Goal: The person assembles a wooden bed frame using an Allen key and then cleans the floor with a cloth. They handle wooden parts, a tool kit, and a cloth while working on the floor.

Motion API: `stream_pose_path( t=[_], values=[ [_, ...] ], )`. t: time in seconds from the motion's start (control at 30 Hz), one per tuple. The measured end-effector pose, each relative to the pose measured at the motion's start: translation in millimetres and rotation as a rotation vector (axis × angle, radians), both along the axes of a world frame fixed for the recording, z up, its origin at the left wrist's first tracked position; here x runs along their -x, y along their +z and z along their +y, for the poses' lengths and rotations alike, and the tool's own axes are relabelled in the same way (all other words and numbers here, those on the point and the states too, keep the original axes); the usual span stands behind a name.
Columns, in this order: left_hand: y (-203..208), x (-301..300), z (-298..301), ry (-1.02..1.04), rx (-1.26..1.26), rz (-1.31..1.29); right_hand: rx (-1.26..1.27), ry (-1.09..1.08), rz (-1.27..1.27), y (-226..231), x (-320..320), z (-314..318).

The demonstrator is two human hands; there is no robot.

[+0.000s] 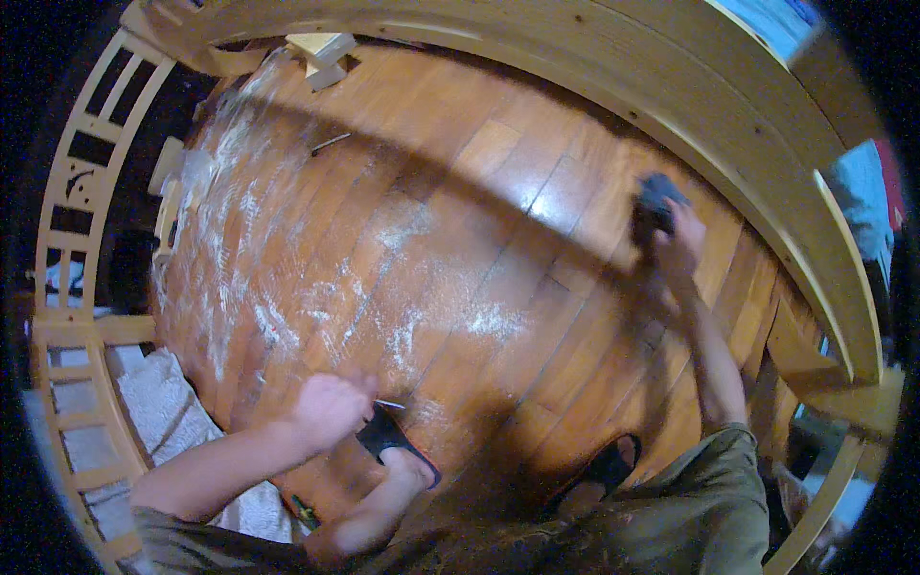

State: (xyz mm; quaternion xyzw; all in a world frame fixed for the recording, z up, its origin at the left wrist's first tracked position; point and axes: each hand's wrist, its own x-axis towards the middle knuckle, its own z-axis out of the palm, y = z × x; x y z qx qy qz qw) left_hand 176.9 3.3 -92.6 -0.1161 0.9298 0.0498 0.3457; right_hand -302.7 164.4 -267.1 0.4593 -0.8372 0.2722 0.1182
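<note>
Head: rail (747, 125) and white smears (496, 320) flank dark cloth (658, 191).

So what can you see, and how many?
Plank wooden floor: one, brown, middle
Powdery smears: many, white, floor's left and middle
Wooden frame bars: several, tan, top, left, right
Wooden blocks: at least two, pale, top left
Thin stick: one, brownish, below blocks
Crumpled fabric: one, whitish, lower left
Soft fabric: at least two, light blue, right
Flat slippers: two, black, bottom middle
Bunched cloth: one, dark grey, in right hand
Thin blurry strip: one, pale, by left hand
Worn garment: one, olive, bottom
Left hand: one, bare, lower left
Right hand: one, bare, upper right
</note>
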Motion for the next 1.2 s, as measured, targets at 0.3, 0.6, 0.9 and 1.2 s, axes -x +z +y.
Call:
stream_pose_path(
  t=[0.3, 0.6, 0.9, 1.2],
  values=[
    [68.6, -27.9, -40.3, 0.194, 0.250, 0.080, -0.387, -0.741, -0.248, -92.3, -48.8, 28.0],
    [-37.4, -41.8, -24.5, 0.403, -0.101, 0.557, 0.329, 0.233, -0.771, -54.3, -285.8, -228.9],
    [-105.3, -18.1, -60.7, 0.667, -0.309, 1.011, 0.315, -0.245, -0.493, -13.7, -85.7, 86.1],
    [-121.5, -15.3, -89.6, 0.828, -0.423, 1.151, -0.119, -0.624, -0.178, -60.1, -300.2, 32.7]
  ],
)
